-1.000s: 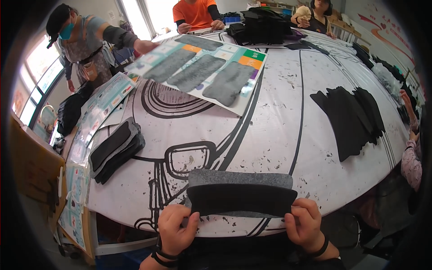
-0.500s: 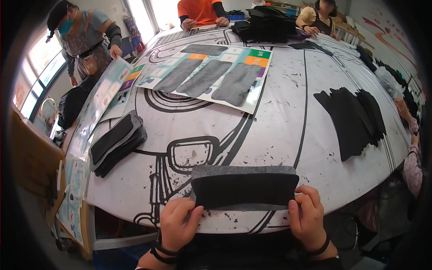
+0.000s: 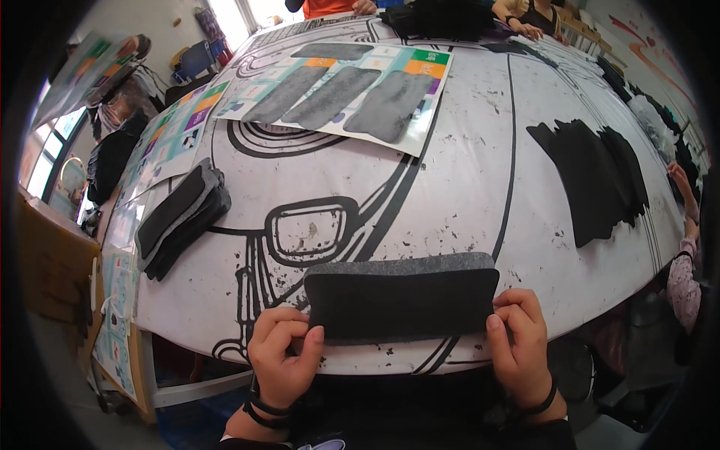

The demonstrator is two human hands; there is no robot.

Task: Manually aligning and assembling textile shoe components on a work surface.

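Near the table's front edge, a black fabric piece (image 3: 403, 309) with flared corners lies flat over a grey fabric piece (image 3: 420, 262). The grey one shows as a strip along the far edge. My left hand (image 3: 285, 352) pinches the left near corner, thumb on top and fingers curled beneath. At the opposite corner my right hand (image 3: 519, 341) holds on in the same way, its thumb at the black edge. Between the hands the black piece is stretched straight. To the left lies a pile of black and grey pieces (image 3: 182, 217) of similar shape.
A printed sheet (image 3: 411, 142) bearing several grey pieces lies farther back. A fanned stack of black pieces (image 3: 589, 184) rests on the right of the patterned table (image 3: 465, 195). Dark material (image 3: 435, 21) is heaped at the far side. Other people sit or stand around the table.
The black piece's near edge has come down flat, covering the grey strip there. My hands moved slightly apart. The person at the left has raised a printed sheet. The view has shifted a little.
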